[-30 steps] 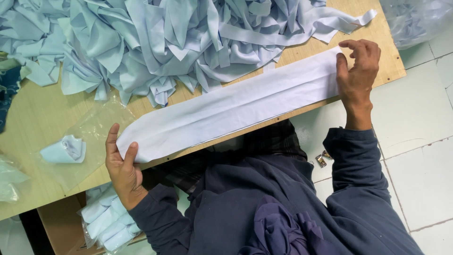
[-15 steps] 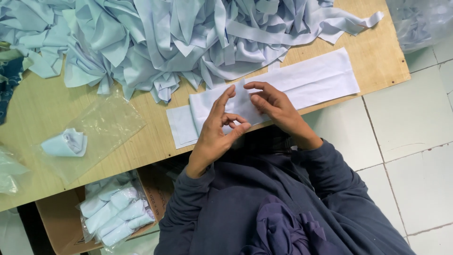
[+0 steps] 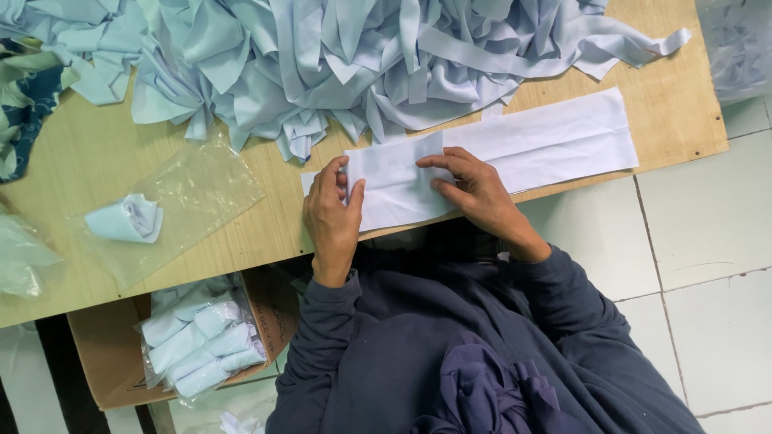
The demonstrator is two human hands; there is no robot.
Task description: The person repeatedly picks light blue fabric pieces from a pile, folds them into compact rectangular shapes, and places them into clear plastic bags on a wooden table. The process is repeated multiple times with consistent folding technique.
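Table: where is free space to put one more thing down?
Bare wood shows on the table between the fabric pile and the clear plastic bag, and right of the white strip. The far side is crowded with fabric; both hands fill the near middle.

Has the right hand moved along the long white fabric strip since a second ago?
Yes. The right hand has moved from the strip's far right end to its left part, toward the left hand, against the wooden table.
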